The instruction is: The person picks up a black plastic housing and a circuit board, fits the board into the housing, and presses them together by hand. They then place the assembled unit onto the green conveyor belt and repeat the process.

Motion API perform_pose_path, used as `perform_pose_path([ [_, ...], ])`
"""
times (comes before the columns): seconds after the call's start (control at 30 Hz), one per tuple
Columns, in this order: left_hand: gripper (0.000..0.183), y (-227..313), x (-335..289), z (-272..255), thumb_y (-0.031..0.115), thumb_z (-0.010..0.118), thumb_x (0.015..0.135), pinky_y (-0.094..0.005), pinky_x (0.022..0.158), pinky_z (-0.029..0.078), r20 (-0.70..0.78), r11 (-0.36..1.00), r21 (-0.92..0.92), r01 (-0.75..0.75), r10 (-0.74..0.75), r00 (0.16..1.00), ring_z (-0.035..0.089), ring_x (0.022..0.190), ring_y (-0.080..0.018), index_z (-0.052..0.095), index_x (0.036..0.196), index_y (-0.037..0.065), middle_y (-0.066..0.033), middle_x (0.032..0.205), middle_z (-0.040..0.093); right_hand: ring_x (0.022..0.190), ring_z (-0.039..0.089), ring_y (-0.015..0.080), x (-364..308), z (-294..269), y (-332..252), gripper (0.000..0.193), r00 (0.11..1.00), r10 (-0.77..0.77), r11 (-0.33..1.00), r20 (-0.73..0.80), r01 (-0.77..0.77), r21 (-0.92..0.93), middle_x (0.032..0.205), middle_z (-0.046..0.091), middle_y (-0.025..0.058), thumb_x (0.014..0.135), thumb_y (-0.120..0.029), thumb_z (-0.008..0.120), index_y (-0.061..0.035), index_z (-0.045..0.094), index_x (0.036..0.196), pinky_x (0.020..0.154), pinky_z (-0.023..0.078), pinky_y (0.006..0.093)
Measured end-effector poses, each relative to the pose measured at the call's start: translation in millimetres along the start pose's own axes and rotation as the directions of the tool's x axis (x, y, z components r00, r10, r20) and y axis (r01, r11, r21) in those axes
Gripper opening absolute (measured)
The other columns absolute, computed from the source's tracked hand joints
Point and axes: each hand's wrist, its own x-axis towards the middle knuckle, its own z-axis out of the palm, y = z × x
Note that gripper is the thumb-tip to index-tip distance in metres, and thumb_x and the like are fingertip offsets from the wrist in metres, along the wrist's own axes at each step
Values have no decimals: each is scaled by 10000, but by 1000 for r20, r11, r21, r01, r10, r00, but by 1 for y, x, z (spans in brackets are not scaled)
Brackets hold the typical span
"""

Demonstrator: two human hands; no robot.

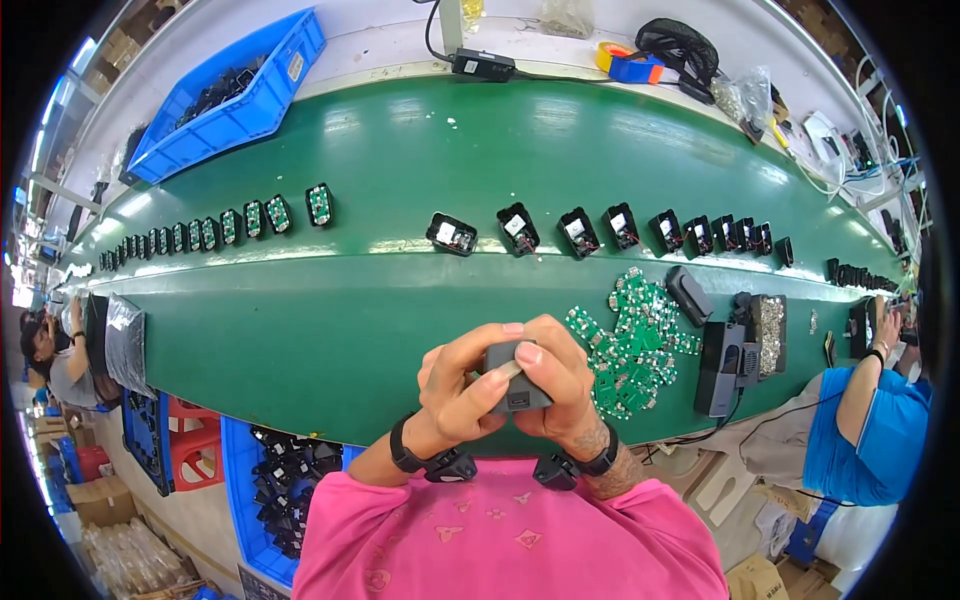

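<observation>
In front of my chest, my left hand (457, 388) and my right hand (562, 378) are both closed around a small dark grey plastic housing (523, 400). My thumbs press on its top, and a small port opening shows in the end toward me. Most of its sides are hidden by my fingers. Just right of my right hand lies a loose pile of green circuit boards (640, 345). Beyond my hands, a row of open black housings (578, 232) with white and red parts inside stands on the green bench.
A dark grey power tool (718, 370) lies right of the boards, near a tray of small metal parts (770, 335). Black housings with green boards (253, 217) line up at left. A blue bin (215, 120) stands far left; another blue bin (245, 490) sits below. Co-workers sit at both ends.
</observation>
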Motion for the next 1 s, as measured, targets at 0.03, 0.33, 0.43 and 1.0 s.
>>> perform_pose_path([
  [0.03,379,0,-1,-2,32,675,841,-306,516,562,4,999,-35,-1,1,1000,682,685,-259,538,1190,86,-286,1137,635,689,580,289,-1,2,-1,616,1000,-15,1000,-25,14,-10,955,609,147,704,27,676,-58,538,1298,568,477,374],
  [0.33,244,-17,-18,11,62,559,946,-347,597,570,-58,991,49,124,-122,991,694,730,-305,537,1188,51,-263,1088,665,722,605,313,-15,13,11,476,990,119,985,-78,-128,-113,970,628,173,833,13,634,-26,522,1294,625,504,398],
  [0.43,183,-26,-30,10,101,469,1027,-397,673,579,-143,955,74,287,-275,951,699,789,-363,567,1158,19,-236,1085,674,779,626,344,-16,19,11,404,957,287,943,-47,-291,-164,1029,646,187,893,0,605,22,517,1287,721,524,412],
  [1.0,511,-223,-35,-67,305,556,990,-342,662,491,-344,515,389,764,-688,639,649,736,-253,483,1368,-32,-214,1207,640,980,522,360,-72,-83,59,313,653,753,428,82,-390,-815,965,591,156,712,-96,811,-6,609,933,856,444,448],
])
